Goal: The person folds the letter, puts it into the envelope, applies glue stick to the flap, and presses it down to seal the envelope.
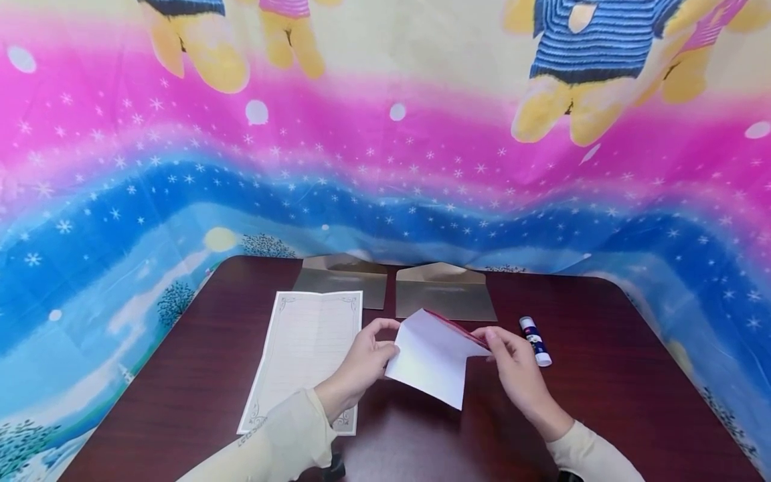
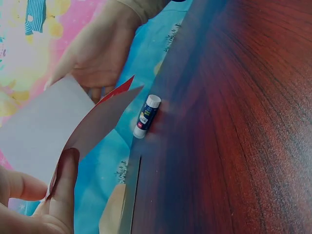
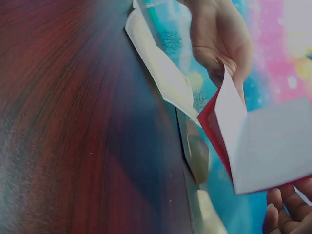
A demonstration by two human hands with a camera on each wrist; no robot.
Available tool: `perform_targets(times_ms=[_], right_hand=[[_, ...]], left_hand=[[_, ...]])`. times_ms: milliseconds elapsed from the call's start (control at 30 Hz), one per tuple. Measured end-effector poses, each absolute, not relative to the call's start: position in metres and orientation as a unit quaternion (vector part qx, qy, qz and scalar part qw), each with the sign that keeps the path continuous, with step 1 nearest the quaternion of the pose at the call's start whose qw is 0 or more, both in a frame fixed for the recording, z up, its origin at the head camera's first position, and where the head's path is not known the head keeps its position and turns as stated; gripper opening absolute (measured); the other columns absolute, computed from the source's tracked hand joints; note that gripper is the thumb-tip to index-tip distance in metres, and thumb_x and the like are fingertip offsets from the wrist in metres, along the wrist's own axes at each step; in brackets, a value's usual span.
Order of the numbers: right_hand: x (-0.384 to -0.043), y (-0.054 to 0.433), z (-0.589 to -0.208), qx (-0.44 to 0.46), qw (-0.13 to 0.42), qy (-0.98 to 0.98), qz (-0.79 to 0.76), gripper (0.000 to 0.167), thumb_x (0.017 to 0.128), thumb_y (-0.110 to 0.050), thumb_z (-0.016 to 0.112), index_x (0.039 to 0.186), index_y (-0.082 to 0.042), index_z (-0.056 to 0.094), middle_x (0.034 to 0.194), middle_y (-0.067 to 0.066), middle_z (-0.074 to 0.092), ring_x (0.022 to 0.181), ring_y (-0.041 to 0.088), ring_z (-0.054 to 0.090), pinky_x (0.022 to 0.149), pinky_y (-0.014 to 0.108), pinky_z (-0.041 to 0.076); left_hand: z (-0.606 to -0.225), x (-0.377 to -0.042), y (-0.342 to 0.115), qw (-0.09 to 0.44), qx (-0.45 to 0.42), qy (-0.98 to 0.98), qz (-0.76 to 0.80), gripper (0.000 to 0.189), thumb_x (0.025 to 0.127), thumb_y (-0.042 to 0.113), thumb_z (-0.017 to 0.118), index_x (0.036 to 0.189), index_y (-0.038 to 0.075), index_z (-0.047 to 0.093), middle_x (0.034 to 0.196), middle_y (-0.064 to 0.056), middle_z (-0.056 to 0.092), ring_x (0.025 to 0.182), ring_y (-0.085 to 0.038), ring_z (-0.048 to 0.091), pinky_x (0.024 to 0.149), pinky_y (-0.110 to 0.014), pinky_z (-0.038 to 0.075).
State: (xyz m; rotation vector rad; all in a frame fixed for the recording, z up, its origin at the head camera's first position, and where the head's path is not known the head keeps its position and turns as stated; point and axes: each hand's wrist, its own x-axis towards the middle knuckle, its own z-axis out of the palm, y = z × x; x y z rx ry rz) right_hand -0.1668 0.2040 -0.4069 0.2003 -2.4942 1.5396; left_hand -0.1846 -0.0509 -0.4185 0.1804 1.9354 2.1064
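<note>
A folded card (image 1: pixel 427 358), white on one face and red on the other, is held up above the table between both hands. At its left edge the left hand (image 1: pixel 364 361) pinches it between thumb and fingers. The right hand (image 1: pixel 518 368) grips the card's upper right part, where the red side shows. In the left wrist view, the card (image 2: pixel 85 126) stands partly folded, its flaps apart. From the right wrist view, the card's red face (image 3: pixel 214 129) shows beside its white panels, and the right fingers (image 3: pixel 280 214) are at the lower edge.
Left of the card lies a creased, bordered letter sheet (image 1: pixel 307 361). Two dark envelopes with raised flaps, one left (image 1: pixel 343 289) and one right (image 1: pixel 446 299), lie along the table's back edge. A glue stick (image 1: pixel 535 341) lies beyond the right hand. Behind hangs a patterned cloth (image 1: pixel 385 167).
</note>
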Motion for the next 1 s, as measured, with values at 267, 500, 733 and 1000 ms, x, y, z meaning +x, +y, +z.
perform_targets(times_ms=[267,500,733,1000], right_hand=[[-0.180,0.219,-0.413,-0.041,-0.141,-0.744,0.652,0.052,0.109,-0.044,0.035,0.138,-0.001,0.043,0.109,0.003,0.071,0.094,0.009,0.064,0.081,0.026,0.052],[-0.183,0.234,-0.421,0.022,-0.263,-0.659,0.704,0.056,0.109,-0.048,0.032,0.151,-0.011,0.034,0.135,-0.001,0.060,0.113,0.012,0.060,0.094,0.030,0.050],[-0.179,0.231,-0.429,0.053,-0.293,-0.637,0.711,0.058,0.109,-0.051,0.032,0.143,-0.006,0.045,0.120,-0.007,0.069,0.108,0.011,0.064,0.096,0.030,0.051],[-0.171,0.222,-0.436,0.059,-0.148,-0.740,0.653,0.040,0.104,-0.024,0.057,0.126,0.009,0.057,0.104,-0.004,0.078,0.092,0.005,0.072,0.083,0.027,0.058]], left_hand=[[-0.420,-0.186,-0.048,0.128,0.056,0.656,0.741,0.041,0.093,-0.007,0.043,0.133,0.001,0.043,0.109,-0.027,0.072,0.087,-0.021,0.073,0.072,-0.038,0.062],[-0.423,-0.187,-0.047,0.111,0.074,0.669,0.731,0.037,0.096,-0.008,0.044,0.131,0.003,0.044,0.112,-0.027,0.071,0.089,-0.020,0.072,0.074,-0.037,0.062],[-0.425,-0.185,-0.044,0.084,0.123,0.711,0.687,0.033,0.097,-0.009,0.045,0.127,0.004,0.046,0.107,-0.029,0.073,0.086,-0.022,0.073,0.077,-0.038,0.062],[-0.424,-0.186,-0.044,0.109,0.129,0.708,0.686,0.023,0.102,0.000,0.041,0.122,-0.001,0.052,0.108,-0.025,0.072,0.080,-0.015,0.070,0.076,-0.035,0.061]])
